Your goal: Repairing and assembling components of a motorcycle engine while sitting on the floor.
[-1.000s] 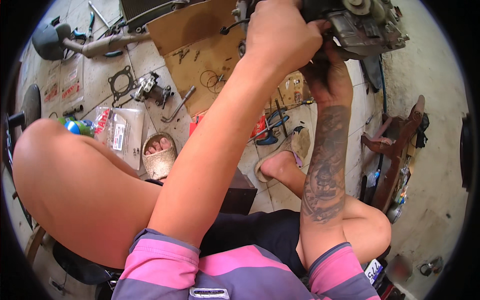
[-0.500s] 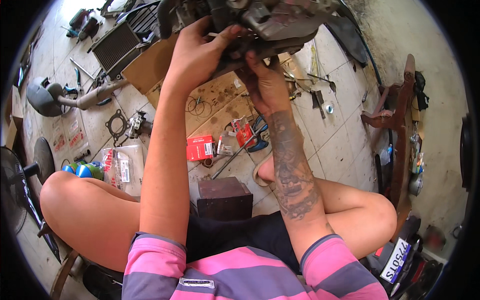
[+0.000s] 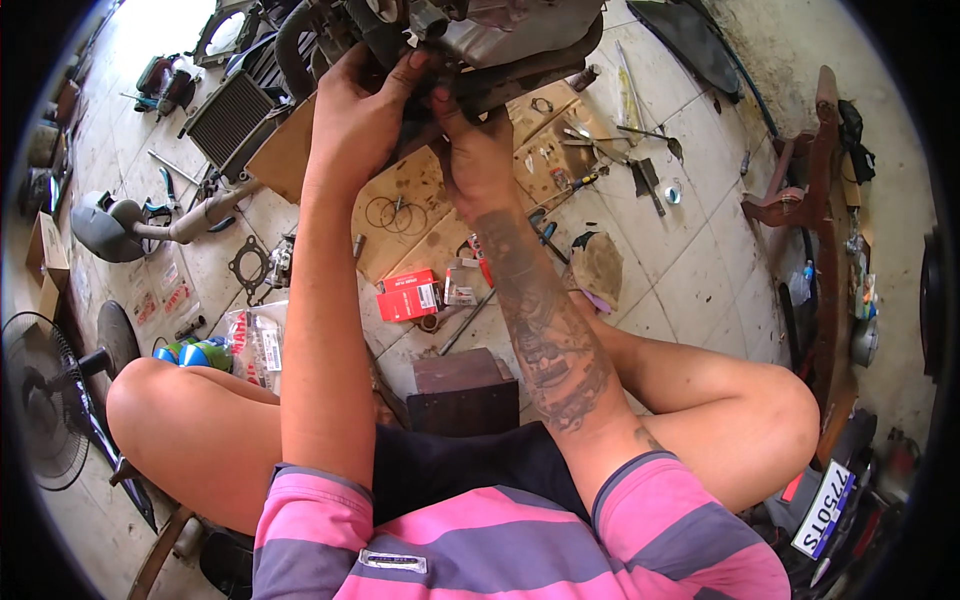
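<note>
Engine (image 3: pixel 520 35) stands at the top of the view, partly cut off by the edge, over stained cardboard (image 3: pixel 285 150). I find both hands at its near underside. The left hand (image 3: pixel 355 125) has its thumb raised against dark parts, its fingers passing out of sight behind them. The right hand (image 3: pixel 480 160) is just beside it, thumb also up, fingers mostly hidden. I cannot tell whether either hand pinches anything; shadow and parts mask the grip.

In my judgement, such close work calls for one hand to steady and the other to move, with light thumb pressure and no force until the fit feels square. The metal looks grimy, so I rate slipping as the main risk. I advise thumbs off sharp edges. Anything dropped could land among the wire rings (image 3: pixel 395 215) on the cardboard and be hard to spot. The red box (image 3: pixel 405 298), between the forearms, is untouched and out of the way.
</note>
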The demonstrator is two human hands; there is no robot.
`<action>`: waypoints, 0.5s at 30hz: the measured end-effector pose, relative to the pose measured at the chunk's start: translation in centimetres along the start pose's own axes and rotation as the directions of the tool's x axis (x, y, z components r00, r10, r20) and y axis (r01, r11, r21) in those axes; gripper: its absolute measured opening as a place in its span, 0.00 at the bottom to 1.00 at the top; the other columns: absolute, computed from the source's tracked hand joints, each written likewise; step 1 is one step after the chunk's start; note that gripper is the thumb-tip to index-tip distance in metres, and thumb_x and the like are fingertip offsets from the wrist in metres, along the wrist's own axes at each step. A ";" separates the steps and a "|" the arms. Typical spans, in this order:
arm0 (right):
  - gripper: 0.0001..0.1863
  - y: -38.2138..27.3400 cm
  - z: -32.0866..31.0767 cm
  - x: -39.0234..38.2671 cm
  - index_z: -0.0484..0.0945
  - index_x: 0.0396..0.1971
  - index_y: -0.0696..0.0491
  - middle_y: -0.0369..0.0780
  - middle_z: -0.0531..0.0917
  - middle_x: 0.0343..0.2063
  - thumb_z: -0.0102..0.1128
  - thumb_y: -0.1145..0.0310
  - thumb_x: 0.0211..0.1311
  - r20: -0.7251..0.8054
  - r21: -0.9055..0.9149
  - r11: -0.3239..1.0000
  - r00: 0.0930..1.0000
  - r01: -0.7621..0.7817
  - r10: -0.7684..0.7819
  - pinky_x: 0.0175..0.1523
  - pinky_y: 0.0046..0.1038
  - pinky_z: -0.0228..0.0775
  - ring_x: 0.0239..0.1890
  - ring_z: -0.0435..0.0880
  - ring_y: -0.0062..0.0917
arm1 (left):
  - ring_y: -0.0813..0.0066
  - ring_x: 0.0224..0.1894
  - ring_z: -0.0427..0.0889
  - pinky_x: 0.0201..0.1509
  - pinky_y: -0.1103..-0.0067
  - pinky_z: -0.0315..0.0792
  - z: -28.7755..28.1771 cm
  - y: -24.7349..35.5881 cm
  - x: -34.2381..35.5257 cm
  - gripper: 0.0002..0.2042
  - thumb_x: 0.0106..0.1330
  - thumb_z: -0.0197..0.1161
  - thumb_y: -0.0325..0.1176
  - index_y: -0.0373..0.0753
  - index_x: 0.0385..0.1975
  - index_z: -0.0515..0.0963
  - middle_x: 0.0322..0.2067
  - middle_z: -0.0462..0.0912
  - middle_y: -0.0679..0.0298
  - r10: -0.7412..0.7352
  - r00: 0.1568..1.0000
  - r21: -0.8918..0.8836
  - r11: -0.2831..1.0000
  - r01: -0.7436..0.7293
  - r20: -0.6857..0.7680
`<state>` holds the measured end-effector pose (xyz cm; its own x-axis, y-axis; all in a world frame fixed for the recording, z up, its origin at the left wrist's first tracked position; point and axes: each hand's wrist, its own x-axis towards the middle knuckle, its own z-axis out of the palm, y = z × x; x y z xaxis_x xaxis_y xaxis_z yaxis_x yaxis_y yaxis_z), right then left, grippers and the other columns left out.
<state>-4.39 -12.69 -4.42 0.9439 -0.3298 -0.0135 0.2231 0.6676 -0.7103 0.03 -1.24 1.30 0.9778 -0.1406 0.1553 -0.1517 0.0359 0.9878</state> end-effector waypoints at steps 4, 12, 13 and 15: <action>0.33 2.0 0.5 -0.2 0.61 0.64 0.61 0.43 0.77 0.57 0.71 0.73 0.65 -0.042 -0.062 0.983 0.984 0.171 -0.174 0.63 0.28 0.71 0.57 0.78 0.26 | 0.71 0.37 0.87 0.45 0.75 0.78 0.5 -0.5 -0.2 0.17 0.66 0.71 0.41 0.31 0.41 0.83 0.33 0.89 0.58 0.121 0.988 0.219 0.971 -0.097 -0.100; 0.28 0.1 0.5 -1.0 0.66 0.61 0.62 0.41 0.80 0.53 0.69 0.67 0.68 -0.012 -0.003 1.000 1.000 0.023 -0.023 0.58 0.27 0.74 0.52 0.80 0.23 | 0.65 0.36 0.90 0.42 0.71 0.80 1.9 0.7 -0.9 0.17 0.65 0.70 0.41 0.29 0.35 0.83 0.30 0.89 0.54 0.086 0.964 0.394 0.919 0.021 -0.251; 0.28 -0.2 0.5 -1.1 0.67 0.60 0.62 0.40 0.81 0.51 0.70 0.66 0.68 0.012 0.034 0.999 1.000 -0.027 0.027 0.57 0.27 0.75 0.50 0.80 0.22 | 0.68 0.35 0.88 0.42 0.72 0.79 2.0 1.1 -0.9 0.17 0.66 0.70 0.41 0.30 0.38 0.84 0.31 0.89 0.56 0.096 0.964 0.424 0.905 0.018 -0.247; 0.26 -0.5 0.6 -1.1 0.69 0.58 0.62 0.39 0.82 0.48 0.70 0.66 0.68 0.032 0.061 0.997 0.999 -0.042 0.040 0.54 0.26 0.77 0.47 0.82 0.21 | 0.74 0.34 0.85 0.43 0.75 0.78 2.2 1.7 -1.0 0.18 0.67 0.70 0.42 0.32 0.45 0.84 0.32 0.90 0.60 0.116 0.964 0.483 0.875 0.014 -0.238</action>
<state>-5.35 -12.28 -3.65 0.9595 -0.2812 -0.0195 0.1975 0.7200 -0.6652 -1.53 -3.23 2.89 0.9597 0.1039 0.2610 -0.1890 -0.4486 0.8735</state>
